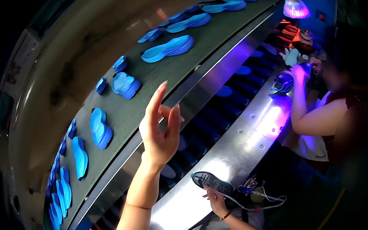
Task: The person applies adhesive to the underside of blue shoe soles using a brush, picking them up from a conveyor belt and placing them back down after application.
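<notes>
My left hand (161, 128) is raised over the metal edge of the conveyor, its fingers apart and nothing in them. On the metal bench lies a dark grey shoe (213, 181) with a patterned surface. At its near side is my right hand (217, 203), fingers stretched toward the shoe and spread; whether they touch it is hard to tell. A thin white cord (241, 205) runs beside that hand. Blue shoe soles (167, 49) lie along the conveyor belt (151, 82) beyond my left hand, several of them in stacks or pairs.
A co-worker's arm (315, 122) reaches over the far bench, handling a dark shoe (282, 83) under a purple lamp (295, 9). Below the belt, a rack (212, 122) holds dark items. The metal bench (229, 149) curves between rack and my lap.
</notes>
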Motion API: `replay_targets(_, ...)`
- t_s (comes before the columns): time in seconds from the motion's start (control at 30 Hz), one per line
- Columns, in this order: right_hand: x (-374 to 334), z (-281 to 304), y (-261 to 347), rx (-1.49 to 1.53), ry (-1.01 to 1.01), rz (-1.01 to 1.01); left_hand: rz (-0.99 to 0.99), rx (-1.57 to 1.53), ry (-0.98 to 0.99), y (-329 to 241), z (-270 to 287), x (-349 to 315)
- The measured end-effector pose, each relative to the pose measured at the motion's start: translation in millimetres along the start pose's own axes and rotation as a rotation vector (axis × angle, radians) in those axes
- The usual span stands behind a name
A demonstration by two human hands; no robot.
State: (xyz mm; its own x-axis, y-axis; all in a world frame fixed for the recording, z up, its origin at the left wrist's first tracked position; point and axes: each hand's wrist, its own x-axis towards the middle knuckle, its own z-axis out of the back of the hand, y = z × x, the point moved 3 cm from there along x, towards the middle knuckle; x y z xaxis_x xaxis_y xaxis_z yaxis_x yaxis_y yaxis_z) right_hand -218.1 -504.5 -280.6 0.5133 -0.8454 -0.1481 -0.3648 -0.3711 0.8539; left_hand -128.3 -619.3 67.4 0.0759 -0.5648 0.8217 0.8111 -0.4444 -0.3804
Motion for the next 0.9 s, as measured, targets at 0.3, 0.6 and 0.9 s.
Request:
replay_targets(0.3,-19.2,28.3,3.5,0.439,-0.281,-0.801,-0.067,0.517,0.391,38.7,-64.7,42.3)
replay_targets(0.6,-27.5,82.8,-36.9,0.604,-0.460,-1.296,0.183,0.304,-0.019,21.9,-89.4,71.8)
replay_targets(0.9,-30.3,90.1,-37.8,0.650,-0.332,-1.380,0.050,0.753,0.209,8.9,-92.6,95.5)
